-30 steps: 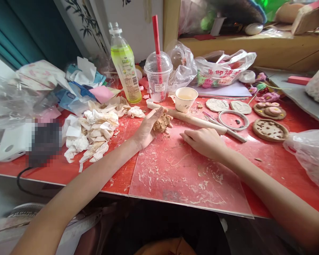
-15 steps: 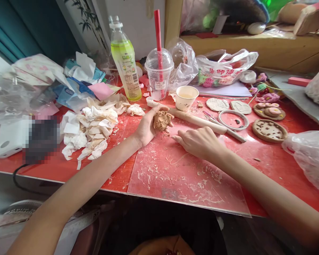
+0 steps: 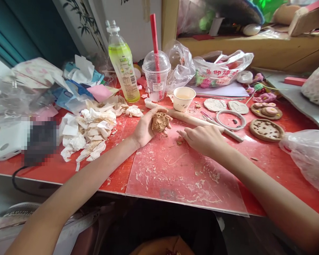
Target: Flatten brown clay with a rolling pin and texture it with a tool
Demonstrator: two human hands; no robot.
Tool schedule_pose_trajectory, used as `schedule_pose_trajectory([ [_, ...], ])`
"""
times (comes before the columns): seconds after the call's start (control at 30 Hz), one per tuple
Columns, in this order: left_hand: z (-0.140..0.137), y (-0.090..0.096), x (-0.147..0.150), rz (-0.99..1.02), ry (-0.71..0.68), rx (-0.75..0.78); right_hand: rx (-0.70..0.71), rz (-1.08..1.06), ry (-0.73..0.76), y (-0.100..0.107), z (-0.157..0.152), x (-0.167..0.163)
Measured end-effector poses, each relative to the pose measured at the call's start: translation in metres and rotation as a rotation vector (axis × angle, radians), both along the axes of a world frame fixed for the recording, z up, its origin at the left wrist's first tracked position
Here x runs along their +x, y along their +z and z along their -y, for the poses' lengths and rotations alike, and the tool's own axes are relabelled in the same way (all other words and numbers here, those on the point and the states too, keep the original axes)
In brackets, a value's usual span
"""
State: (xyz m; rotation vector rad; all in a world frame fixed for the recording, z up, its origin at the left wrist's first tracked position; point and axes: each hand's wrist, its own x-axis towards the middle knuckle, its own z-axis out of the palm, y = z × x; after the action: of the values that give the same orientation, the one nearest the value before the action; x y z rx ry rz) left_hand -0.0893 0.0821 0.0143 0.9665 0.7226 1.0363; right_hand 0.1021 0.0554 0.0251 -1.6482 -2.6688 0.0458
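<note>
Lining the surface's (image 3: 266,156) near edge, a crumb-strewn clear sheet (image 3: 187,184) fronts the left hand (image 3: 145,127), which grips a clay lump (image 3: 160,123); the right hand (image 3: 204,139) curls, its grip unclear. Beyond, a rolling pin (image 3: 187,117), partly hidden, bars the paper cup (image 3: 184,102).

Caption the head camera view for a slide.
Brown clay-like lump held in the left hand, the right hand nearby, at a crumb-strewn red table.

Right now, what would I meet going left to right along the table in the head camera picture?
White device, crumpled tissues, left hand with its brown clay lump, right hand, grey ring, spotted clay dish, clear plastic bag.
</note>
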Motion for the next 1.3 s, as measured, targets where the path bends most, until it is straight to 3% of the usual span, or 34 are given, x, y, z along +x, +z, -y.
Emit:
schedule_pose_trajectory([
  [0.07, 0.000, 0.000, 0.000, 0.017, -0.008, 0.013, 0.043, 0.151, 0.033, 0.002, 0.011, -0.010],
  [0.13, -0.001, -0.001, 0.000, 0.030, -0.013, 0.016, 0.024, 0.171, 0.071, 0.004, 0.018, -0.018],
  [0.3, -0.002, -0.001, -0.001, 0.045, -0.020, 0.002, -0.057, -0.030, 0.034, 0.007, 0.010, -0.011],
  [0.4, -0.002, -0.001, -0.001, 0.041, -0.004, -0.005, 0.047, -0.121, -0.039, 0.008, 0.002, -0.002],
  [0.57, -0.001, -0.001, 0.000, 0.051, -0.053, 0.014, 0.069, 0.117, -0.020, 0.004, 0.010, -0.009],
  [0.87, 0.000, -0.003, -0.001, 0.069, -0.081, 0.037, 0.021, 0.214, 0.048, 0.004, 0.017, -0.017],
  [0.97, -0.001, -0.003, 0.000, 0.063, -0.082, 0.051, 0.015, 0.067, 0.006, 0.000, 0.013, -0.014],
  [1.13, -0.001, -0.002, 0.000, 0.034, -0.062, 0.029, -0.168, -0.740, 0.074, 0.005, 0.008, -0.009],
  [1.2, -0.001, -0.002, 0.000, 0.024, -0.050, 0.034, -0.090, -0.915, 0.070, 0.007, 0.004, -0.006],
  [1.3, 0.000, -0.001, 0.000, 0.035, -0.071, 0.032, 0.123, -0.805, 0.021, 0.004, 0.001, -0.003],
])
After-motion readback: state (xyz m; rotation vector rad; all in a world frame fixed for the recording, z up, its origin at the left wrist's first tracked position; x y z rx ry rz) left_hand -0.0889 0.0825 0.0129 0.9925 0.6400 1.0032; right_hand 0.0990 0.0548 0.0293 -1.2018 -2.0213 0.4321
